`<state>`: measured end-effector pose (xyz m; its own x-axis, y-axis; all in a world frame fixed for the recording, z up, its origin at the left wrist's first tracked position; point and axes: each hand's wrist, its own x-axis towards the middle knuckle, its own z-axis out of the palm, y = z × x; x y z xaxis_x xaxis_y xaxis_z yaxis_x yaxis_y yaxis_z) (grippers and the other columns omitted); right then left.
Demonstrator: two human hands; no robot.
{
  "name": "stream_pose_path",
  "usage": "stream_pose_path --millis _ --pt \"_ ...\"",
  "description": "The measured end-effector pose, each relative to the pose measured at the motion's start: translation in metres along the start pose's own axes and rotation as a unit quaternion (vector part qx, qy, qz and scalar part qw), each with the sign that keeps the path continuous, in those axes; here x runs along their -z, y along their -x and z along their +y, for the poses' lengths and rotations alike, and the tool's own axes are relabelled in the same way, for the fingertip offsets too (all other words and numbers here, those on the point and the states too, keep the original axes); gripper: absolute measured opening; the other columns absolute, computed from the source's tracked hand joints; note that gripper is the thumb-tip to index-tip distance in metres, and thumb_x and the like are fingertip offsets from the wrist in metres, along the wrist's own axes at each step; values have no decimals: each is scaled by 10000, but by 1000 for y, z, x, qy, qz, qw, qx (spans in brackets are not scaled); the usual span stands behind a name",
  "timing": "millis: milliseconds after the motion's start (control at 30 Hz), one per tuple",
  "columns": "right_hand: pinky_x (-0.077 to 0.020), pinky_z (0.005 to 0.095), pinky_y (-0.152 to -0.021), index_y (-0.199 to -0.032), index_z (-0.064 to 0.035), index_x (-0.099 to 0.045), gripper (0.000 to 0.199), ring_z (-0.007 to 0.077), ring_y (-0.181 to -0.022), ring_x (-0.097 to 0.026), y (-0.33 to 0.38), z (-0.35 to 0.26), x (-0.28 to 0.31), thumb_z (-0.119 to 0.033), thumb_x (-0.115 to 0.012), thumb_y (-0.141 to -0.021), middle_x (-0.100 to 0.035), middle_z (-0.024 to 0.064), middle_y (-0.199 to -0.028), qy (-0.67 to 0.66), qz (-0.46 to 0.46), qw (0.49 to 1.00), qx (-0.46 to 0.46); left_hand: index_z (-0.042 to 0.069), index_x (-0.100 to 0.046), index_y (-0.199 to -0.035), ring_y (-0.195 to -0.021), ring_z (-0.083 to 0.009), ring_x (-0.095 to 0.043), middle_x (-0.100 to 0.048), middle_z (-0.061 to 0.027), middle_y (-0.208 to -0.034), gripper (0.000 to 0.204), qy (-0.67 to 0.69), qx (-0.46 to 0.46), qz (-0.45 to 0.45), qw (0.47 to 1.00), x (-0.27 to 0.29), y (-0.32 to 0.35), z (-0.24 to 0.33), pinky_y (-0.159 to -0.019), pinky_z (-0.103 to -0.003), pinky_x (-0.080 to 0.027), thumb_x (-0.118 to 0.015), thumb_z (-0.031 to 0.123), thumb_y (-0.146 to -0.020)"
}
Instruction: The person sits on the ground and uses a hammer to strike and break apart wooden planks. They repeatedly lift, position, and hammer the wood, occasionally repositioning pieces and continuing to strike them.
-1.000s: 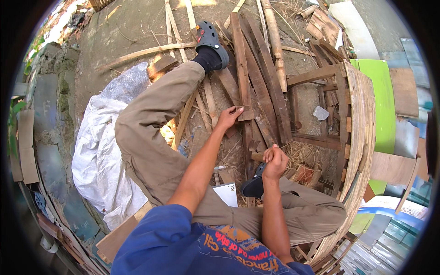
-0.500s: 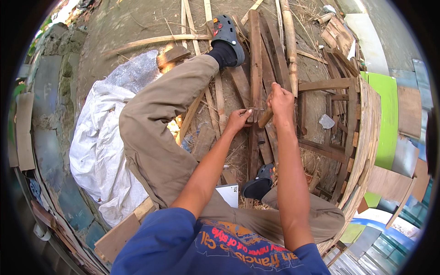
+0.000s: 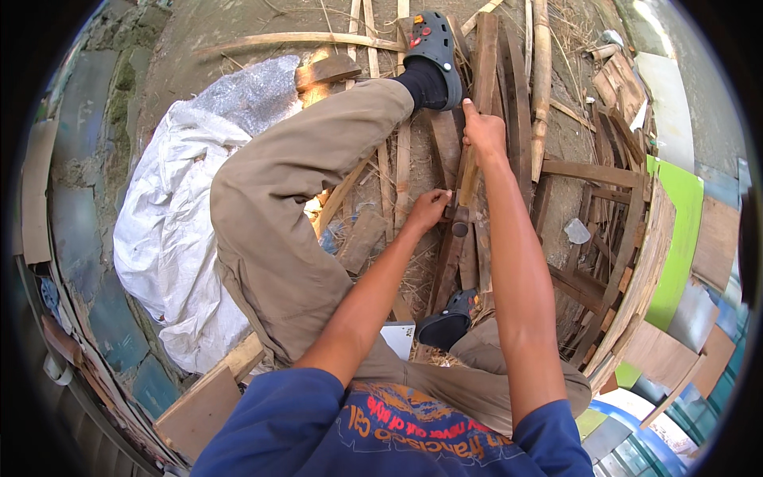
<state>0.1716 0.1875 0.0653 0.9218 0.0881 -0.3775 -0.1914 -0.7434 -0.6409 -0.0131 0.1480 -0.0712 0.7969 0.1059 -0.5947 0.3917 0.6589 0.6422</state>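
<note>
My right hand is closed around the wooden handle of a hammer, one finger stretched along it. The dark hammer head points toward me and lies low over the wood. Close beside the head, my left hand has its fingers pinched together. What they hold is too small and partly hidden to make out. A long dark brown wooden beam runs away from me beneath both hands. My left foot, in a dark clog, rests beside the beam's far part.
White sacking lies left of my leg. A wooden frame and stacked boards stand on the right. Bamboo poles and thin strips lie on the dirt ahead. My other clog is near, below the hands.
The hammer's head has swung down toward me beside my left hand, and my right hand has moved forward along the beam. The whole view has shifted slightly.
</note>
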Motion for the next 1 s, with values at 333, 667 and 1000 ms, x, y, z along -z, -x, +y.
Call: stream_pose_path --millis 333,667,1000 --pt "-410 361 -416 -647 9 -572 337 183 -430 -511 -28 -2 4 -211 -565 -902 -528 73 -557 -151 -8 988 -26 -116 -652 -1136 -891 -237 -694 -698 -185 -997 417 0 -2 32 999 -8 11 19 -711 -365 -608 -622 270 -981" --pt "-328 296 -412 -591 -53 -472 345 116 -420 -422 21 1 27 -141 -546 -917 -446 16 -529 -273 -64 957 70 -45 -661 -1201 -884 -279 -688 -714 -163 -1030 508 -151 -32 50 987 -1 -3 -2 -840 -386 -523 -650 381 -924" --pt "-296 297 -427 -658 -74 -421 329 110 -407 -314 105 22 88 -151 -513 -965 -373 4 -527 -305 -85 944 92 -62 -598 -1275 -1039 -238 -658 -675 -179 -1144 502 -62 -22 -9 998 1 -2 13 -761 -349 -593 -705 282 -925"
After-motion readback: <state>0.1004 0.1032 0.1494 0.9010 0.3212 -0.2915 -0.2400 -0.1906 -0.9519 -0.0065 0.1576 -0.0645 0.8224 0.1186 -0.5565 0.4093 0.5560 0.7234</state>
